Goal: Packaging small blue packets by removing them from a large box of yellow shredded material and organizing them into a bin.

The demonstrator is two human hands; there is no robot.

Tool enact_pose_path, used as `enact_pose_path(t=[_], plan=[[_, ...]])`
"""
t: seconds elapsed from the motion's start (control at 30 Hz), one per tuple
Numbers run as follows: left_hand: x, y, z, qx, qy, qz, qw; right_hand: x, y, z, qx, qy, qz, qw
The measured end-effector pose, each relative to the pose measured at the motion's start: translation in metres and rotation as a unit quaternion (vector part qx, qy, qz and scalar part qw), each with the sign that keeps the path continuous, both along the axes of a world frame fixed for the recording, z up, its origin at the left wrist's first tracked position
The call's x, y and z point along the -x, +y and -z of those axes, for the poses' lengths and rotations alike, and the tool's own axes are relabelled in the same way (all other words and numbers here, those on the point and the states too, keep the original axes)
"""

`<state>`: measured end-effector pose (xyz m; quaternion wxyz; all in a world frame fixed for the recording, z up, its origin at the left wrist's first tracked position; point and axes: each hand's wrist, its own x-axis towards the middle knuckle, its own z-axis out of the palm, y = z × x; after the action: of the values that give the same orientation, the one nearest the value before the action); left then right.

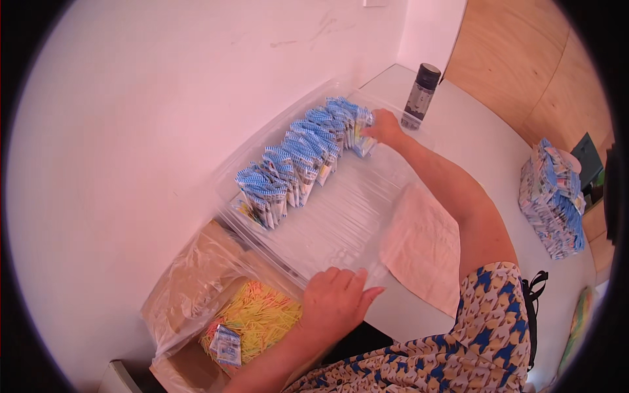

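Observation:
A clear plastic bin (341,229) lies on the table, with a row of small blue-and-white packets (295,154) standing on edge along its far side. At the right end of that row, my right hand (388,128) has its fingers closed on a packet (362,139) with yellow showing through. My left hand (335,298) is at the near left corner of the bin, its fingers curled over the rim and its thumb stretched to the right.
Below the bin, a plastic-lined cardboard box (196,262) holds many thin yellow and pink sticks (262,308) and a loose packet (226,345). A pinkish cloth (422,245) lies right of the bin. A dark-capped bottle (422,95) and a packet stack (553,203) stand on the table (485,150).

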<state>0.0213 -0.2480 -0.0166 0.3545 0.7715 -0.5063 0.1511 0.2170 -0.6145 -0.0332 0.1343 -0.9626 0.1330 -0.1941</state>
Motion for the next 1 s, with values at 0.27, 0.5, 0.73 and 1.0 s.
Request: enact_pose_path(t=[0.27,0.5,0.73,1.0], plan=[[0.01,0.017,0.007,0.01,0.006,-0.009,1.0,-0.001,0.04,-0.027,0.293,0.171,-0.03,0.94],[-0.006,0.063,0.009,0.179,0.024,0.017,0.983,-0.013,0.024,-0.013,0.36,0.122,-0.077,0.922],[-0.015,0.248,0.113,-0.012,0.387,-0.432,0.815,-0.034,0.007,-0.008,0.35,0.156,-0.024,0.923],[0.015,0.295,0.178,-0.372,0.31,-0.522,0.702,-0.014,-0.006,-0.014,0.232,0.125,-0.074,0.962]])
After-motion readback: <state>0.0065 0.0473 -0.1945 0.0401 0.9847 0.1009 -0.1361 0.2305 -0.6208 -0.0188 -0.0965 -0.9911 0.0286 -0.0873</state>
